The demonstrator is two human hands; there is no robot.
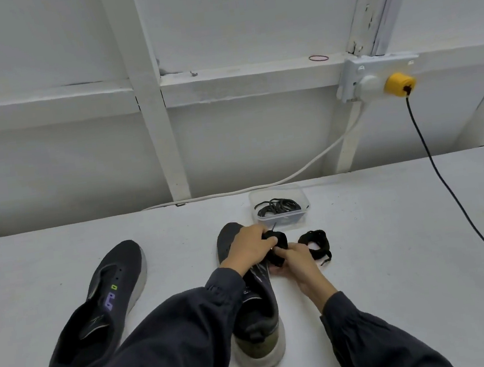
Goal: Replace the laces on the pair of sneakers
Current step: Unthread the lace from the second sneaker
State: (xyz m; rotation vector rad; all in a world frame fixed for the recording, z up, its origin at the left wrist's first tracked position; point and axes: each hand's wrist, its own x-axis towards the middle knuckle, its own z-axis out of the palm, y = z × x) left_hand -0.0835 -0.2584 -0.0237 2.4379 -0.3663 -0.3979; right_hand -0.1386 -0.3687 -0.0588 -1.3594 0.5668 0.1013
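Note:
Two dark sneakers stand on the white table. The left sneaker point(104, 310) has no lace in its eyelets. The right sneaker point(258, 312) lies partly under my arms. Over its toe end, my left hand point(250, 248) and my right hand point(297, 260) both pinch a bundled black lace point(276, 247). A second bundled black lace point(316, 242) lies on the table just right of my right hand. More black laces point(277, 206) sit in a clear plastic tub point(281, 218) behind the hands.
A black cable point(448, 188) runs from a yellow plug point(399, 83) in a wall socket down across the table's right side. A white cable point(308, 166) trails along the wall's base. A red rubber band point(318, 58) lies on the wall ledge.

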